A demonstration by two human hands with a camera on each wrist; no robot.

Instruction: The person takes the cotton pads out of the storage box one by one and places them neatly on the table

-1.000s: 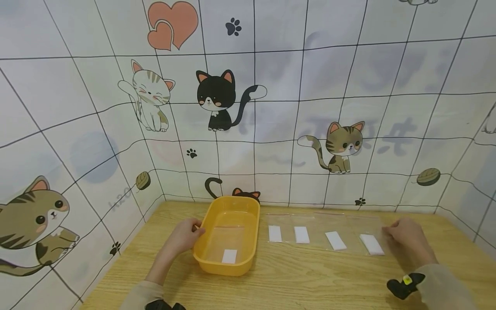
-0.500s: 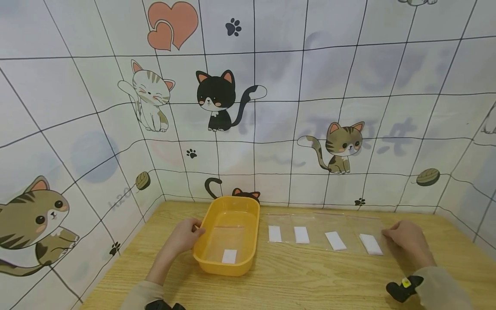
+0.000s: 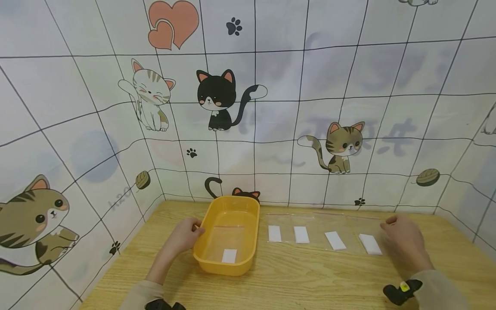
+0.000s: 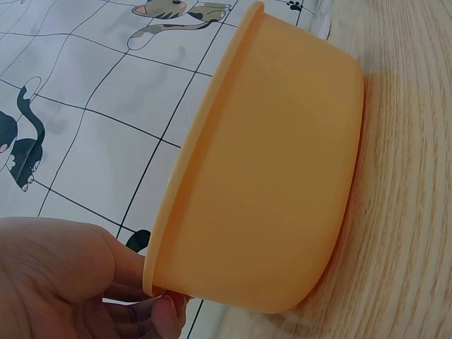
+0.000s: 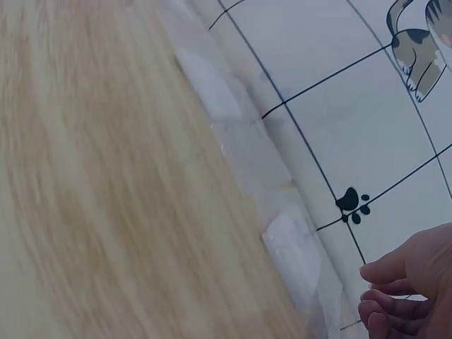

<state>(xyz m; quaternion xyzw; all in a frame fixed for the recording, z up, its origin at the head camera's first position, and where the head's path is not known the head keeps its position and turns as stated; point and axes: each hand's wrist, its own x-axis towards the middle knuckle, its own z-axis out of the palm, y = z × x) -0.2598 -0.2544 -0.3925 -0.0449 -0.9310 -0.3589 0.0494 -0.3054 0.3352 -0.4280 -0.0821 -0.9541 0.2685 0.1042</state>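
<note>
My left hand [image 3: 186,236] grips the left rim of the yellow plastic basin [image 3: 253,241]; in the left wrist view its thumb and fingers hold the rim at one corner. Inside the basin lies a clear zip bag [image 3: 226,237] with a white rectangular piece [image 3: 229,256] in it. My right hand [image 3: 404,237] is at the right edge of the rightmost clear zip bag [image 3: 362,226], which holds a white block [image 3: 370,244]. In the right wrist view the right hand's fingers [image 5: 395,311] are loosely curled, with a small gap to the bag and nothing visible in them.
More clear zip bags lie in a row right of the basin, each with a white piece: one [image 3: 274,234], one [image 3: 301,235] and one [image 3: 335,240]. The wooden table [image 3: 302,280] meets a wall covering [image 3: 279,159] printed with cats at its back.
My right hand has shifted slightly left, and the rightmost bag's white block has moved a little left too. The left hand and the basin have stayed put.
</note>
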